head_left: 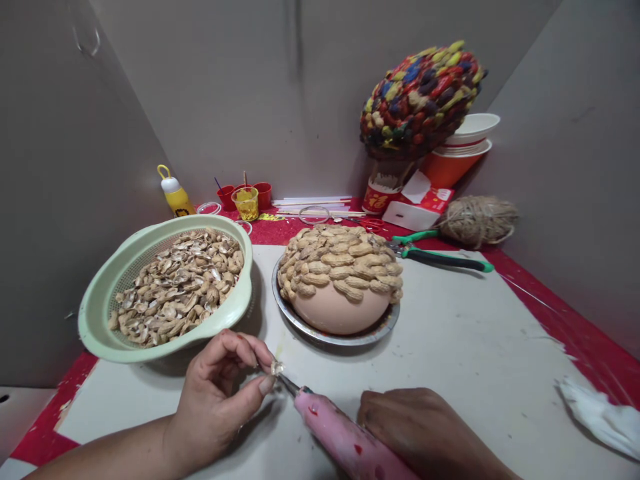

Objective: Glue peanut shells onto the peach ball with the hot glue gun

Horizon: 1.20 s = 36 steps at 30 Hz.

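My left hand (220, 387) pinches a small peanut shell (277, 368), its pale side showing, between thumb and fingertips. The metal nozzle of a pink glue gun (345, 437) meets the shell. My right hand (420, 427) is closed at the gun's right side; its grip on the handle is partly hidden. Beyond the hands, a smooth, rounded pinkish form (340, 310) sits in a shallow metal dish (333, 340). Overlapping peanut shells (345, 260) cover its upper part, while the lower front is bare. To the left, a pale green colander (93, 327) holds many loose shells.
Green-handled pliers (450, 259) lie behind the dish, near a twine ball (483, 220). At the back stand a colourful shell-covered ball (420, 100), paper cups (457, 160), small paint cups (247, 203) and a yellow bottle (177, 198). White tissue (600, 413) lies right.
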Tool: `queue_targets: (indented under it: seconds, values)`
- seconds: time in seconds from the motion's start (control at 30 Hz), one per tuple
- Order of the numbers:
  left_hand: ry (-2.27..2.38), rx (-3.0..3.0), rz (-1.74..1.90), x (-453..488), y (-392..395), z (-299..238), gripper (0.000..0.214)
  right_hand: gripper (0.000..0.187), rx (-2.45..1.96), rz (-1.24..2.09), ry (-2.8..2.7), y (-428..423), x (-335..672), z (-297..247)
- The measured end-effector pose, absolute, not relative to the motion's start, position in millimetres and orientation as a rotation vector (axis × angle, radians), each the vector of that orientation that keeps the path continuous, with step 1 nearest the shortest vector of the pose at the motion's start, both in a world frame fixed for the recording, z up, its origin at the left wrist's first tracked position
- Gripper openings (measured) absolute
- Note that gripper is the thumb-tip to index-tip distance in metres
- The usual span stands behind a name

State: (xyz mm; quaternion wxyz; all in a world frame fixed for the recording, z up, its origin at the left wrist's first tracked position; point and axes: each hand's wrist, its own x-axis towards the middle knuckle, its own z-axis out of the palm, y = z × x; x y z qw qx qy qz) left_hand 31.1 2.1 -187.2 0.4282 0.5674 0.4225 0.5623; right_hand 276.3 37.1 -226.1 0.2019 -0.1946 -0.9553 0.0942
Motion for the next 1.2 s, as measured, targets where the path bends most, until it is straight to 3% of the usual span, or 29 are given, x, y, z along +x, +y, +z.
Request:
queue_targets:
  seconds: [0.33, 0.9, 1.2]
  values:
    - [1.061, 1.42, 1.418, 29.4, 2.4, -188.4, 0.021, 0.024, -0.559, 0.443, -2.606, 36.3, 282.7, -228.8]
    - [1.085, 1.405, 1.415, 28.6, 0.1, -188.1, 0.02, 0.022, -0.564, 0.324, -2.697, 36.8, 281.4, -229.5]
    - [1.084, 1.397, 1.409, 30.3, 2.1, -187.1, 0.02, 0.032, -0.516, 0.182, -2.636, 35.8, 274.2, -228.0]
